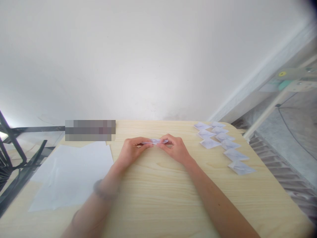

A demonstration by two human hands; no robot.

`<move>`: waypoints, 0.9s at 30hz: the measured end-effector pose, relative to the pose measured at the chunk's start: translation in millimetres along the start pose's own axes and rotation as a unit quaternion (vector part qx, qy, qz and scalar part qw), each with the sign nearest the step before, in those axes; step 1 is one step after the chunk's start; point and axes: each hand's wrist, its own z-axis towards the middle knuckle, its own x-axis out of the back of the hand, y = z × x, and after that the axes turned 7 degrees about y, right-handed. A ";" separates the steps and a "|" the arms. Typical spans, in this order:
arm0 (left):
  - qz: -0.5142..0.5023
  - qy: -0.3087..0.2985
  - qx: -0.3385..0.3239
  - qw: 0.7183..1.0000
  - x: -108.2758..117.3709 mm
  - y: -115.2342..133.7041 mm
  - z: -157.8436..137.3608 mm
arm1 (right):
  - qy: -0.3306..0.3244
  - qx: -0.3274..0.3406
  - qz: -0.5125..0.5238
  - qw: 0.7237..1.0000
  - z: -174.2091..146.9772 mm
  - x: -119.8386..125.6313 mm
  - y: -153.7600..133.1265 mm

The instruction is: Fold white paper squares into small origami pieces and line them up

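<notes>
Between my two hands, over the middle of the table, is a small piece of folded white paper (156, 141). My left hand (135, 149) pinches its left end between thumb and fingers. The right end is pinched the same way by my right hand (174, 147). My fingers cover both ends, so only the middle of the paper shows. Off to the right lie several folded paper pieces (210, 143) of pointed, diamond-like shape, set in two slanting rows.
White paper sheets (71, 172) lie on the left of the wooden table (158, 198), partly behind my left forearm. A blurred-out patch (89, 130) covers something at the back left. The white wall (153, 66) rises behind the table. A pale metal frame (267, 109) stands to the right.
</notes>
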 end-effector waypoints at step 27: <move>0.042 0.037 -0.140 0.989 -3.3 -0.9 1.3 | 0.011 -0.077 0.116 0.990 4.3 2.6 -5.9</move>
